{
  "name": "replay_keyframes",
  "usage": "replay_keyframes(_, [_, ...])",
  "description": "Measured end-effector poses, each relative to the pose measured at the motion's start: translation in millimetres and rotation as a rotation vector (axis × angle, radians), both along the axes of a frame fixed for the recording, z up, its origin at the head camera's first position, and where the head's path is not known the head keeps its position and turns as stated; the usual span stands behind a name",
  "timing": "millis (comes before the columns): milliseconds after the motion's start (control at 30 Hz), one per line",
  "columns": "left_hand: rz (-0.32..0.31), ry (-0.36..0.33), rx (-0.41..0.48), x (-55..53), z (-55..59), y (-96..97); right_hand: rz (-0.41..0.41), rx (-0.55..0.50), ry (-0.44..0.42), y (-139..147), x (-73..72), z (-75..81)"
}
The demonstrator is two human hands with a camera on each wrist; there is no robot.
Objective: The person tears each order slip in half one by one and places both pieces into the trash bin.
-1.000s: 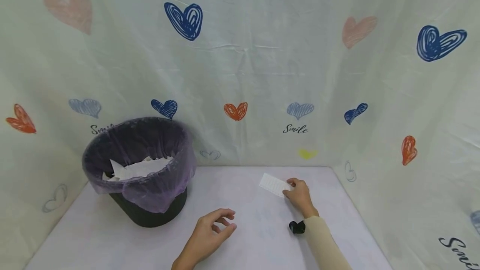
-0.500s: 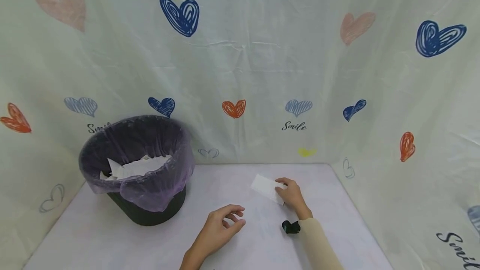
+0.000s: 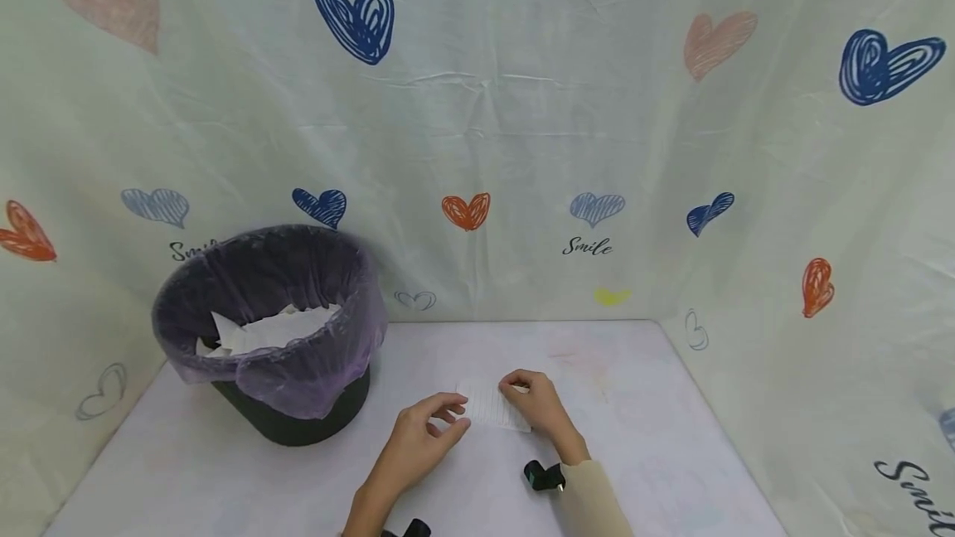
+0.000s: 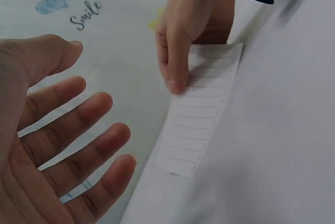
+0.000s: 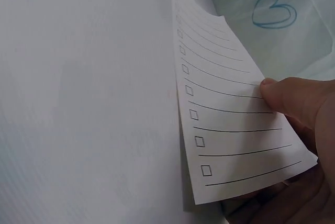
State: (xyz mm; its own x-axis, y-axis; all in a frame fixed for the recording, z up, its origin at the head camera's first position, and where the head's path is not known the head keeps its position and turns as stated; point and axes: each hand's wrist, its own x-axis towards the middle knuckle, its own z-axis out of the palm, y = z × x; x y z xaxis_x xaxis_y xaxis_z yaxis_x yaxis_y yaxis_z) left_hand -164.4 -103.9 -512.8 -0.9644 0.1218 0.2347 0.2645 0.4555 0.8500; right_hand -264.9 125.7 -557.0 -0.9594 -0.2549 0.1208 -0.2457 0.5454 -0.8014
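A white sheet of checklist paper (image 3: 487,411), ruled with lines and small tick boxes, lies between the two hands. My right hand (image 3: 543,414) pinches it by its long far edge. In the right wrist view the thumb (image 5: 293,97) presses on the top face of the sheet (image 5: 230,130), which bows slightly; the other fingers are partly hidden beneath. On the other side, my left hand (image 3: 418,442) has its fingers relaxed near the sheet's left end. Seen from the left wrist, this left hand (image 4: 68,140) has fingers spread and apart from the paper.
A dark bin (image 3: 298,429) with a purple plastic liner (image 3: 321,384) stands at the table's left. White paper pieces (image 3: 279,331) lie inside it. A heart-printed curtain (image 3: 477,131) rises behind the white table (image 3: 642,437). Black wrist devices (image 3: 543,476) sit at the wrists.
The right hand has brought the sheet leftward and nearer, turning it a little. The left hand shifted right and then back left; the sheet now sits beside its fingertips.
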Motion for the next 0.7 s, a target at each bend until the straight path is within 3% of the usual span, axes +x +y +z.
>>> replay_keyframes(133, [0.049, -0.001, 0.04, -3.0, -2.4, -2.8, 0.039, -0.03, -0.016, -12, 11.1, -0.5])
replay_keyframes(467, [0.099, 0.042, 0.128, -14.0, -5.4, -7.9, 0.131, -0.034, 0.011, -32, 26.7, -0.8])
replay_keyframes(567, [0.124, 0.052, 0.119, -18.2, -9.5, -10.3, 0.158, -0.024, 0.01, -35, 28.8, -1.1])
replay_keyframes(700, [0.126, 0.015, 0.057, -21.3, -21.8, -14.2, 0.187, -0.03, -0.005, -37, 31.2, -2.3])
